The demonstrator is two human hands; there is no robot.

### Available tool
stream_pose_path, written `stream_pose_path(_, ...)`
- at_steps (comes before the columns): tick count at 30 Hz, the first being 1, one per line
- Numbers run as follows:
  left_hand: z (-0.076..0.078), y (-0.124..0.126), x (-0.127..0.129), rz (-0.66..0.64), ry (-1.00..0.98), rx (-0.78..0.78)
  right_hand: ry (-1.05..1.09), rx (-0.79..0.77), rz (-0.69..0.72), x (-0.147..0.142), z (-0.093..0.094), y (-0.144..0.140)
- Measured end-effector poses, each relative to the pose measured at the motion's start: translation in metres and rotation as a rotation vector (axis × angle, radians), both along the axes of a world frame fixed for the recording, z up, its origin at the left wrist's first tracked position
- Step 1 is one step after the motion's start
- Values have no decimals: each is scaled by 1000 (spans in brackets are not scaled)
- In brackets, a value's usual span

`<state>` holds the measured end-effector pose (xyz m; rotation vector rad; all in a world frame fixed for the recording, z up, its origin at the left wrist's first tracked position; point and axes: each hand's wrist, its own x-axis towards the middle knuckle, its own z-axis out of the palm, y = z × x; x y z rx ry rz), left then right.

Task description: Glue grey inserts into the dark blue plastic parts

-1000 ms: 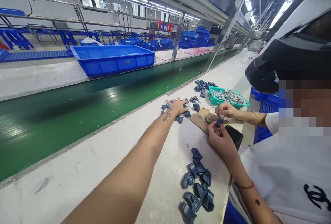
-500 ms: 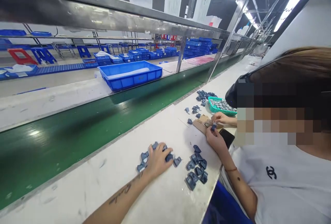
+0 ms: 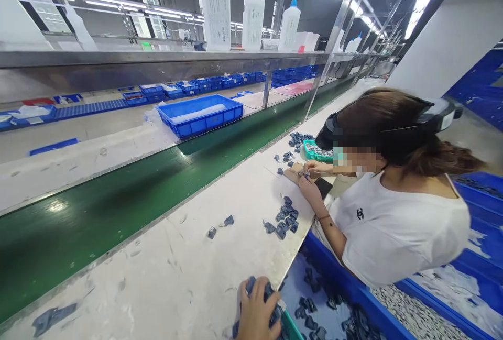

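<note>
My left hand (image 3: 258, 311), at the bottom of the view by the table's near edge, has its fingers curled over a cluster of small dark blue moulded parts (image 3: 269, 293). Some of these parts show between and beside the fingers. A green basket rim (image 3: 291, 325) shows just right of the hand, partly hidden by it. Two loose dark blue parts (image 3: 212, 232) lie farther up the white table (image 3: 157, 272). To their right is a larger group of the same parts (image 3: 288, 214). My right hand is out of view.
A co-worker in a white shirt (image 3: 408, 225) sits at the right, hands over a brown piece (image 3: 293, 173). Beyond are a green basket (image 3: 314, 155) and more parts. A blue bin (image 3: 353, 298) stands below the table edge. A green belt (image 3: 129, 201) and metal shelf (image 3: 165, 70) run alongside.
My left hand has come down and right to the table's near edge with a cluster of parts. Two parts stay where it was. The view has tilted up and shows the basket rim and bin.
</note>
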<state>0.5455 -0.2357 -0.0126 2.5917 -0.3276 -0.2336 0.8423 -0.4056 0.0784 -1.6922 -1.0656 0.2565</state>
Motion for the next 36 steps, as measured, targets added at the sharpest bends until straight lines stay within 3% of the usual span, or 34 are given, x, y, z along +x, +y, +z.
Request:
stream_pose_path(7,-35,-48,-35,-192,72,-58,-19,17,-62,-23,39,4)
stream_pose_path(9,-35,-50,-47,-199,75,-100,1,16,-72,-25,44,4)
stream_pose_path(12,-21,-43,-59,-200,41,-185,38,-5,-60,-27,47,2)
stream_pose_path(15,5,-15,-56,-98,-31,-251,85,-60,16,-27,44,1)
stream_pose_path(20,42,67,-10,329,-196,-162,186,-235,340,-24,33,4)
stream_pose_path(23,49,108,32,490,-256,-56,240,-323,505,-22,25,6)
stream_pose_path(26,48,126,71,518,-249,32,298,-368,560,-19,19,4)
stream_pose_path(29,46,124,101,447,-212,71,362,-325,440,-15,12,0)
stream_pose_path(36,43,74,137,159,-90,62,413,12,-226,-18,-10,-19)
